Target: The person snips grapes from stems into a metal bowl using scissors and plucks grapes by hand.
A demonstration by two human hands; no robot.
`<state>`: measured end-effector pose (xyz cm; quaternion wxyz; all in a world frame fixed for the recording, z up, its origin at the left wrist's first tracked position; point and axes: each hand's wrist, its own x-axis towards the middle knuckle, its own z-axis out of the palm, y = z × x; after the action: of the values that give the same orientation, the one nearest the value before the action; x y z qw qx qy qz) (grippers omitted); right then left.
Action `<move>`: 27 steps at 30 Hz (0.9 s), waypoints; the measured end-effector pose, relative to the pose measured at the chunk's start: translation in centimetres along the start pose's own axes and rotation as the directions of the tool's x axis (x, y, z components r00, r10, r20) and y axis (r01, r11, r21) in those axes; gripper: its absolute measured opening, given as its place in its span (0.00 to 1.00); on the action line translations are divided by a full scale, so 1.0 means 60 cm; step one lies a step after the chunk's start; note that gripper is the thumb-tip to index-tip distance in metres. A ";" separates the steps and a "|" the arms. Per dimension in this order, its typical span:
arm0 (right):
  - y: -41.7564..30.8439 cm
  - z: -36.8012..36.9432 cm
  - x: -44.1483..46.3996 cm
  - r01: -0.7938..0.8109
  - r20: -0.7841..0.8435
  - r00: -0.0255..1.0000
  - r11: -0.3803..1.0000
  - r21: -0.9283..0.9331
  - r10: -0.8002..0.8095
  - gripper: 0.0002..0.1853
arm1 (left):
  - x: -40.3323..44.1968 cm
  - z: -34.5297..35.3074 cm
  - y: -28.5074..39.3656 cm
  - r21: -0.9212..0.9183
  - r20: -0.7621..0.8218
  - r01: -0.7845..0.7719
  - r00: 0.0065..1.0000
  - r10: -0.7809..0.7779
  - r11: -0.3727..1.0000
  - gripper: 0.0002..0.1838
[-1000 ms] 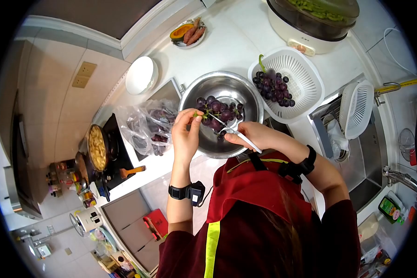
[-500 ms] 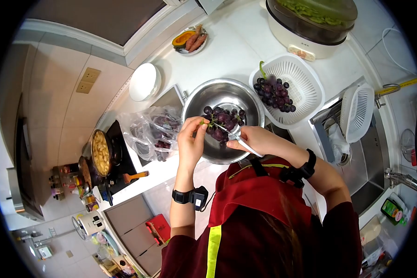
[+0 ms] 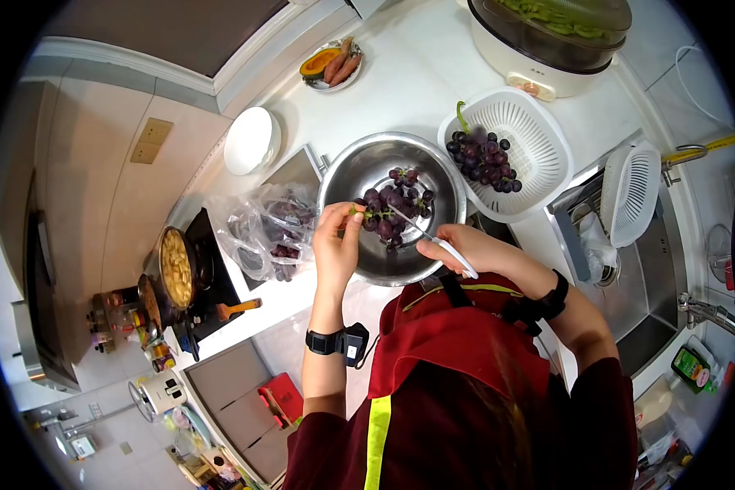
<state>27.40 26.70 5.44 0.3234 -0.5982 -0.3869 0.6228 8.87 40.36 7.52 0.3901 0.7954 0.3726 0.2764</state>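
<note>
Two bare hands work over the metal bowl (image 3: 347, 173) as I watch remotely: the left hand (image 3: 336, 242) pinches the green stem (image 3: 358, 211) of a bunch of grapes (image 3: 386, 219), and the right hand (image 3: 467, 242) grips the white-handled scissors (image 3: 459, 258), blades among the stalks. I see the bunch within the bowl's rim, though I cannot tell whether it touches the bottom, and a white basket (image 3: 541, 143) holding more grapes (image 3: 488, 162) just beside.

A white bench (image 3: 408, 94) runs past a dark window (image 3: 171, 33) and a beige tiled wall (image 3: 98, 155) with sockets (image 3: 156, 131), a steel sink (image 3: 660, 273), grey cabinets (image 3: 220, 371) and pale floor (image 3: 363, 314).
</note>
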 end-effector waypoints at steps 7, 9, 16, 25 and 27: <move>0.016 0.008 0.017 -0.055 0.069 0.996 0.998 -0.024 0.057 0.37 | 0.004 -0.002 -0.005 0.001 -0.041 0.006 0.999 -0.006 1.000 0.05; 0.011 0.009 0.022 -0.050 0.090 0.995 0.998 -0.031 0.052 0.38 | 0.005 -0.002 -0.001 -0.001 -0.047 0.011 0.999 -0.011 1.000 0.05; 0.013 0.012 0.034 -0.067 0.117 0.991 0.997 -0.039 0.071 0.38 | 0.005 0.005 0.001 -0.024 -0.072 0.023 0.997 -0.025 0.999 0.04; 0.005 0.013 0.035 -0.073 0.106 0.992 0.997 -0.006 0.073 0.38 | 0.005 0.009 0.004 -0.031 -0.059 0.004 0.998 -0.006 1.000 0.04; 0.006 0.014 0.037 -0.067 0.094 0.993 0.998 0.005 0.066 0.38 | 0.005 0.011 0.005 -0.037 -0.050 -0.002 0.999 0.000 0.999 0.05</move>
<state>26.40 28.38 3.98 0.2864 -0.5795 -0.3790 0.6622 9.65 40.22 7.43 0.3951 0.7812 0.3767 0.3029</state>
